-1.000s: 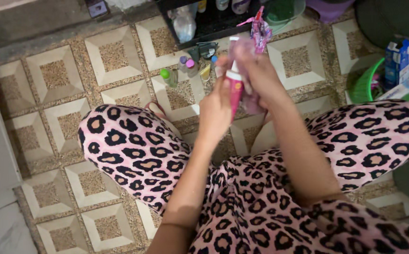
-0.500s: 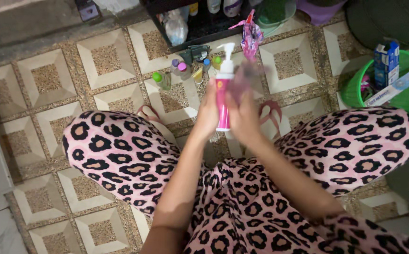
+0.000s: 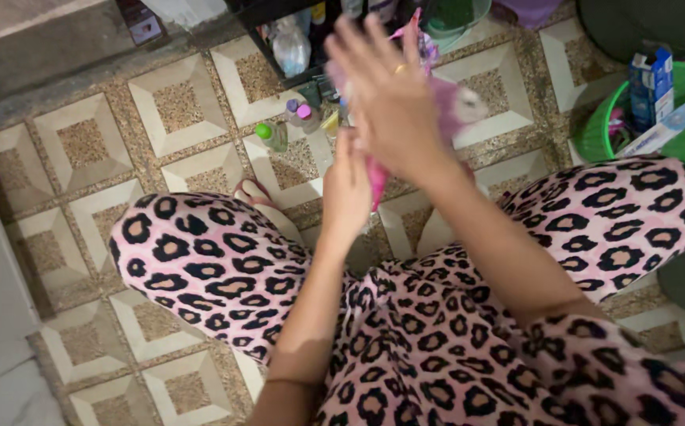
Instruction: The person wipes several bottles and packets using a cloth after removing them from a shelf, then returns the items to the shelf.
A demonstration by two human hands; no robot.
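The left hand has its grip closed round a slim, smooth pink bottle, held upright above the knees; only a short strip of the bottle shows. The right hand is spread flat, fingers splayed and holding nothing, directly over the bottle's top, which it hides. A blurred pale-pink shape beside that hand is too smeared to identify. Below lie leopard-print pink trousers of soft fabric and a glossy floor of square-patterned tiles. Small capped bottles stand on it beyond; a green plastic basket is cut off at the right edge.
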